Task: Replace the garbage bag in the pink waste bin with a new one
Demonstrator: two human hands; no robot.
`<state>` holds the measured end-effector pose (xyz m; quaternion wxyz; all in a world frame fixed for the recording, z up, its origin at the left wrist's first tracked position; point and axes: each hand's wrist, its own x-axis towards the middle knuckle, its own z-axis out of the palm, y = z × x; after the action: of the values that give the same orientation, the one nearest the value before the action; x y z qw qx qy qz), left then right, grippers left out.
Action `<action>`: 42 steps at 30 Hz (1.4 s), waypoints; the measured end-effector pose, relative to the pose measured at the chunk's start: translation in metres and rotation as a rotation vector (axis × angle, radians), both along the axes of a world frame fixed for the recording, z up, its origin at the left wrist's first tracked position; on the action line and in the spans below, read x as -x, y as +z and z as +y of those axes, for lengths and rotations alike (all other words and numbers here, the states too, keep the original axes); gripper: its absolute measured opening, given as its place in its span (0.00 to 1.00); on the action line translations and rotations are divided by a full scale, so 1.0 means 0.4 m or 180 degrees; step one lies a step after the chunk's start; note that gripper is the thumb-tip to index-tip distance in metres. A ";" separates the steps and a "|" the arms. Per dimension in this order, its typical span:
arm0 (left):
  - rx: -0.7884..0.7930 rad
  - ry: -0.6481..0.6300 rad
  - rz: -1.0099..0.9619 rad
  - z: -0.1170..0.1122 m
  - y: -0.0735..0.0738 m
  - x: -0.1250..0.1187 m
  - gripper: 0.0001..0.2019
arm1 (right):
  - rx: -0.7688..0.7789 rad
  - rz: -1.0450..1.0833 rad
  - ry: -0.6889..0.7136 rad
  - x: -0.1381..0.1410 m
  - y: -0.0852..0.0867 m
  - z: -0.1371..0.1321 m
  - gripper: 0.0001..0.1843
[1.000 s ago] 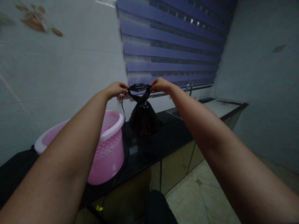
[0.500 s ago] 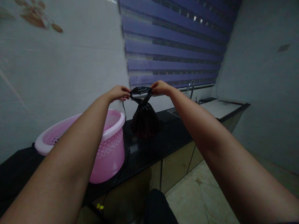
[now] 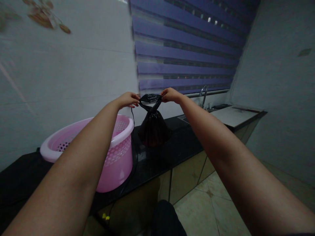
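A full black plastic bag (image 3: 154,129) is at the dark countertop (image 3: 157,160), its neck twisted and its top drawn out into a loop. My left hand (image 3: 128,99) pinches the left side of that loop, and my right hand (image 3: 170,95) grips the right side with fingers closed. Both arms reach forward, spreading the handles apart above the bag's body. Whether the bag's underside rests on the counter or hangs just over it, I cannot tell. What the bag contains is hidden.
Close on the left, partly behind my left arm, stands a pink plastic basket (image 3: 120,170). A dark cord runs between basket and bag. Farther right are a sink faucet (image 3: 203,95) and a pale board (image 3: 233,115). A purple striped blind (image 3: 192,42) hangs behind.
The view has shifted slightly, so the whole scene sits a little more to the right. Both hands keep their hold on the bag's loop.
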<state>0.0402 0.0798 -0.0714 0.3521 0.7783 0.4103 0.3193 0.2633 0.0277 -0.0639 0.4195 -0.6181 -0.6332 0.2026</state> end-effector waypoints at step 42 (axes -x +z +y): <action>-0.0490 0.0031 0.1177 0.045 -0.079 -0.009 0.07 | 0.0219 0.0122 0.0277 0.003 -0.097 0.079 0.11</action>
<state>0.0436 0.0979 -0.1030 0.2086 0.8463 0.4461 0.2031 0.2621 0.0594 -0.1028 0.4009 -0.6000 -0.6440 0.2542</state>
